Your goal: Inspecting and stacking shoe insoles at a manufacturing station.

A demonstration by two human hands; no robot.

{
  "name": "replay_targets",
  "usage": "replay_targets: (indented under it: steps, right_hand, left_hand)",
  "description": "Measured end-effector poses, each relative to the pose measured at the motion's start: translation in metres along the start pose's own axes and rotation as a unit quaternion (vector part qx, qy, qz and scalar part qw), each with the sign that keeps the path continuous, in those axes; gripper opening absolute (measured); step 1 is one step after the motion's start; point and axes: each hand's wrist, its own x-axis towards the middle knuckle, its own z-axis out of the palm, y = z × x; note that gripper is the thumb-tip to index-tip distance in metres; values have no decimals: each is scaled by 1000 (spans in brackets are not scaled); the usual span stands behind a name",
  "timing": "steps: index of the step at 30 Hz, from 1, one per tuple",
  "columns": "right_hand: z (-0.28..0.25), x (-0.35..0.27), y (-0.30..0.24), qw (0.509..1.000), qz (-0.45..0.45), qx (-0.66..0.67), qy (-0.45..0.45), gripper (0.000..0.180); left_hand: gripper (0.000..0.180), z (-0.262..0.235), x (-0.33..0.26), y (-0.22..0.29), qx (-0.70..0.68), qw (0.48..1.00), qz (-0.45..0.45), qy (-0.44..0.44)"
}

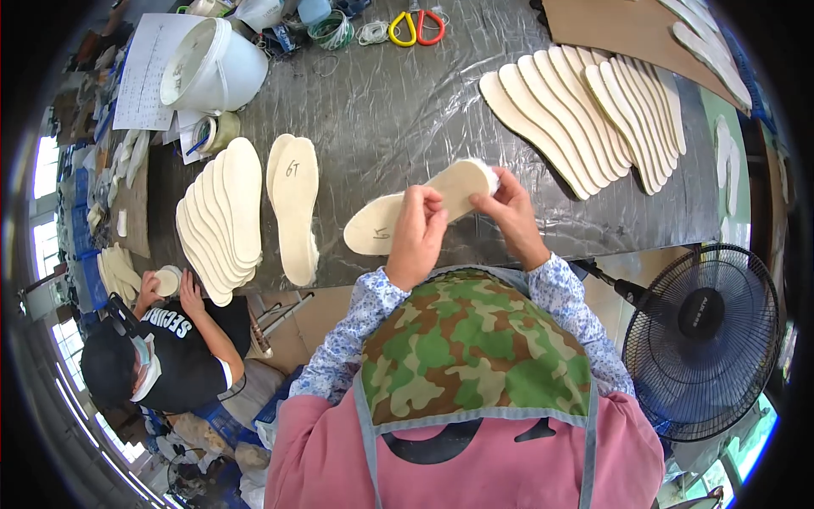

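A cream insole lies slantwise in front of me at the table's near edge, with white fluff showing at its right end. My left hand is closed over its middle, fingers curled on the upper face. At the fluffy end, my right hand pinches the rim between thumb and fingers. To the left lies a small stack of insoles, with fluff along its lower right edge. Beyond it, several more insoles are fanned out in a pile. Two overlapping rows of insoles spread over the table's far right.
A white bucket, a tape roll and scissors with yellow and red handles stand or lie along the dark table's far side. At right is a black fan. Another person handles pieces at the left.
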Motion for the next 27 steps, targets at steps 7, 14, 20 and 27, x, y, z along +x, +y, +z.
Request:
replay_targets:
  steps: [7,14,20,27]
  right_hand:
    - [14,-17,-31,995,20,-11,-97,23]
    - [34,-22,-52,971,-113,-161,-138,23]
    - [31,-13,-45,975,-47,-122,-178,31]
    - [36,-14,-33,981,1,-112,-158,43]
  left_hand:
    - [20,1,-5,34,-21,999,-31,-9]
    - [23,-7,-18,42,-78,996,-47,26]
    - [15,-14,-23,29,-158,983,-85,40]
    - [10,-10,-23,19,-155,981,-99,55]
